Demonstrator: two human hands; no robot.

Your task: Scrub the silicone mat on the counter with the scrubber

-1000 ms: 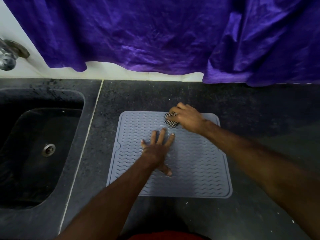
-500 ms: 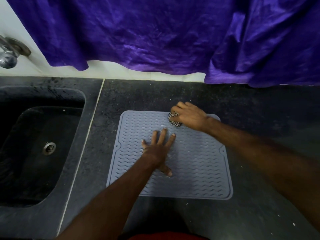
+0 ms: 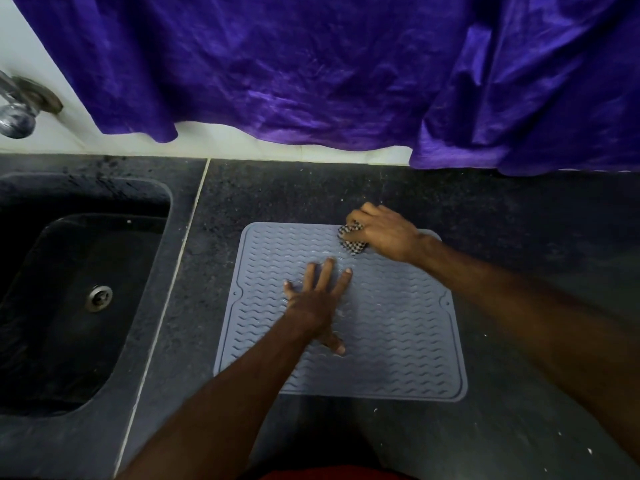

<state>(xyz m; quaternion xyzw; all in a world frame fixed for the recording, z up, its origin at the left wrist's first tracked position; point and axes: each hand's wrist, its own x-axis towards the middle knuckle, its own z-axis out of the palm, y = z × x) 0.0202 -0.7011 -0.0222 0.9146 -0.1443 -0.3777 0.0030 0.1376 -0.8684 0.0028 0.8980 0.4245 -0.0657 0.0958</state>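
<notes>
now: mat [image 3: 398, 323] flat on dark counter [image 3: 519, 230], just right of sink [image 3: 79, 299]. left hand [image 3: 317, 303] splayed open, palm down mid-mat, holding nothing, pinning it. right hand [image 3: 384, 237] closed around checkered scrubber [image 3: 351, 240] at mat's far edge. mat likely thin, floppy, light, prone to creep on slick counter; ribbed face gives grip. best pinned flat, or lifted by corner. scrubber looks soft, squashy.
</notes>
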